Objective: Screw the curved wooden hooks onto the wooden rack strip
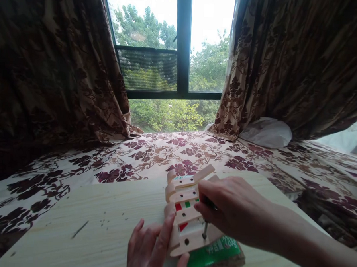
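Note:
A pale wooden slatted piece (189, 216) with dark holes in its slats lies across a green printed packet (216, 255). My left hand (151, 243) steadies its left side, with the index finger along the edge and the thumb at the front slat. My right hand (223, 199) is closed round the handle of a screwdriver (205, 227), most of which the fingers hide. The metal shaft points down at a hole near the right end of the front slat. Whether a screw sits there I cannot tell.
Under the packet is a pale wood-grain board (102, 209), with a thin dark sliver (79, 229) and small dark specks on it. Floral cloth (165, 148) spreads behind, up to a window (182, 70) between patterned curtains (65, 64). A white plastic bag (266, 132) lies at right.

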Available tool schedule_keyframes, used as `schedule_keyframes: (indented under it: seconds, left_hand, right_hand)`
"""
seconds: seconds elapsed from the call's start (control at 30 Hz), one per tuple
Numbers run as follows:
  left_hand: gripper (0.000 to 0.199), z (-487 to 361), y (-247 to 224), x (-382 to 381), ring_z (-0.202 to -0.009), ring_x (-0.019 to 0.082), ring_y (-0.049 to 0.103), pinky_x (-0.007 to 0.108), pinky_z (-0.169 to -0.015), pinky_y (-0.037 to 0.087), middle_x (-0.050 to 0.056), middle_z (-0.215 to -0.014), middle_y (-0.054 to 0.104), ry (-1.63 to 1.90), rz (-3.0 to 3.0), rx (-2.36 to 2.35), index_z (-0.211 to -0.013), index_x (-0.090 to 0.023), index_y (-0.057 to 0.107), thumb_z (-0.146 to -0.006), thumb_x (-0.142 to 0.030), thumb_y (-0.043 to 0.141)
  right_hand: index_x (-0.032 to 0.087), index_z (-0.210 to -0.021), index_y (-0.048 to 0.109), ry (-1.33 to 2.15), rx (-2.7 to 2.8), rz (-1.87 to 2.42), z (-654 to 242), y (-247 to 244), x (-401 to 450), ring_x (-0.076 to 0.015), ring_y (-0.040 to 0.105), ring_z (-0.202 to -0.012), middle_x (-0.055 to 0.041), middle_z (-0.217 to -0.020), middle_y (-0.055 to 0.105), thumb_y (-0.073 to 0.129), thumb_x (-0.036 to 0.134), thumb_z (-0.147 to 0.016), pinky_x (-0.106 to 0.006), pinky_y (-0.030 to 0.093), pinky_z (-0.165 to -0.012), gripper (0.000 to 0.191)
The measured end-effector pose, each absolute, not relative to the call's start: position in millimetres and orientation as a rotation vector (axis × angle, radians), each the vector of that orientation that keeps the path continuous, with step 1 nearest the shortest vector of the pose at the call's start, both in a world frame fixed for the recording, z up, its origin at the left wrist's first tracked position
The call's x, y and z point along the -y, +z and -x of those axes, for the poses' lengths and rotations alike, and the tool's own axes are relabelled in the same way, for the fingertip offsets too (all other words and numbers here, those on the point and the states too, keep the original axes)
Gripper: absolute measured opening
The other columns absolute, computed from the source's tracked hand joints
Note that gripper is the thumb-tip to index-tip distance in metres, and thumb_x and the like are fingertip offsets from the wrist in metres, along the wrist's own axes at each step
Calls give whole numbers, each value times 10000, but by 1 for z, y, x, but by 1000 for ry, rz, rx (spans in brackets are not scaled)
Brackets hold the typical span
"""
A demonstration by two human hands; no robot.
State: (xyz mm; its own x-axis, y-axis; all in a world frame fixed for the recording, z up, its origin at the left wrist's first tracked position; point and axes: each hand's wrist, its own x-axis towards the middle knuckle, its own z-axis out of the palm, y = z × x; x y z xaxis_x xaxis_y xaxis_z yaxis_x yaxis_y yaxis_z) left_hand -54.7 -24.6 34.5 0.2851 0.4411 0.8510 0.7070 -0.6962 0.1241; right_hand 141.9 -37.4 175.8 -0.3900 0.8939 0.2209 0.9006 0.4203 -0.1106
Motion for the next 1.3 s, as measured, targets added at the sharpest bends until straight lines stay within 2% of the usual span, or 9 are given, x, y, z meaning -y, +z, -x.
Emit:
schedule_keyframes:
  seconds: [0.17, 0.33, 0.47, 0.7, 0.83, 0.93, 1.17, 1.3]
  left_hand:
    - [590, 57, 36, 24, -880, 188, 554, 433, -1011, 318, 77, -923, 621, -1349, 2285, 1056, -1377, -147, 372, -817, -204, 549]
    - [686, 63, 38, 25, -908, 177, 551, 396, -1041, 293, 70, -945, 622, -1223, 2367, 960, -1391, -113, 340, -772, -204, 622]
    - [604, 59, 37, 27, -893, 185, 545, 458, -1021, 311, 79, -923, 606, -1327, 2347, 1063, -1361, -121, 385, -797, -198, 587]
    - [548, 54, 35, 26, -866, 180, 548, 443, -986, 342, 76, -903, 618, -1386, 2263, 1075, -1338, -146, 422, -814, -228, 560]
    - [535, 54, 37, 27, -907, 183, 564, 433, -1001, 342, 74, -939, 651, -1407, 2291, 1085, -1328, -165, 438, -814, -247, 566]
    - [541, 54, 36, 27, -921, 183, 576, 419, -1007, 342, 65, -958, 673, -1419, 2288, 1086, -1325, -177, 439, -804, -237, 569]
    - [481, 53, 29, 20, -871, 182, 583, 400, -994, 334, 91, -921, 668, -1381, 2222, 1021, -1287, -136, 465, -828, -270, 523]
    - [487, 54, 28, 19, -868, 183, 576, 409, -996, 326, 97, -925, 661, -1358, 2219, 1031, -1290, -131, 456, -840, -308, 519]
  right_hand:
    - [205, -732, 501, -64, 2511, 1577, -146, 187, 34, -123, 400, -568, 17, -650, 567, 513, 325, -848, -282, 203, -528, 167]
    - [219, -745, 457, 4, 2605, 1333, -154, 194, 41, -117, 379, -591, 40, -676, 531, 462, 246, -891, -276, 228, -551, 149]
    - [211, -708, 406, 3, 2496, 1442, -153, 181, 38, -113, 308, -537, 50, -608, 447, 480, 235, -874, -278, 196, -521, 184]
    - [207, -694, 434, -36, 2429, 1538, -158, 177, 37, -111, 367, -544, 42, -597, 480, 501, 334, -873, -274, 203, -527, 230]
    - [230, -762, 492, 228, 2528, 1354, -156, 191, 45, -101, 435, -615, 55, -692, 552, 529, 194, -852, -247, 263, -565, 104]
    - [222, -743, 475, 336, 2479, 1335, -151, 190, 46, -95, 437, -611, 55, -691, 548, 516, 152, -854, -234, 273, -553, 137]
    - [214, -748, 412, 85, 2209, 1523, -146, 156, 35, -118, 378, -515, 33, -625, 510, 414, 286, -928, -273, 233, -508, 193]
    - [225, -758, 423, 10, 2210, 1578, -150, 158, 38, -122, 382, -487, 45, -606, 512, 409, 350, -938, -282, 212, -494, 220]
